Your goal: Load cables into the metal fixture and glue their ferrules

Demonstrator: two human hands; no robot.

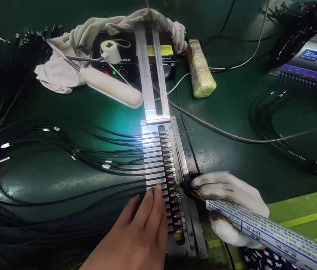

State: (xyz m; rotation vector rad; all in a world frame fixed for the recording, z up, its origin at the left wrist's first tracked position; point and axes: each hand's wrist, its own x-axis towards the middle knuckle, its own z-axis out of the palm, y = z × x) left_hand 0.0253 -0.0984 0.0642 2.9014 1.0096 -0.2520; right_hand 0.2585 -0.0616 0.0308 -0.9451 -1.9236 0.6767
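Note:
My bare left hand (144, 225) lies with its fingers stretched out over the black cables (119, 182) and the lower part of the slotted metal fixture (155, 175). My right hand (231, 202), in a soiled white glove, is wrapped round a printed white glue syringe (262, 230) with a black front end. Its thin greenish tip touches or nearly touches the row of small cable-end connectors (172, 175), level with my left fingertips. Coloured wires show at each connector. My left hand hides some of the cables.
Behind the fixture stands a black control box (133, 71) with a rag (85, 35) draped over it. A white lamp (113, 88) lights the fixture's upper end. A wrapped yellowish block (202, 71) and a 365nm unit (313, 56) are at right. Cable bundles (20, 63) lie left.

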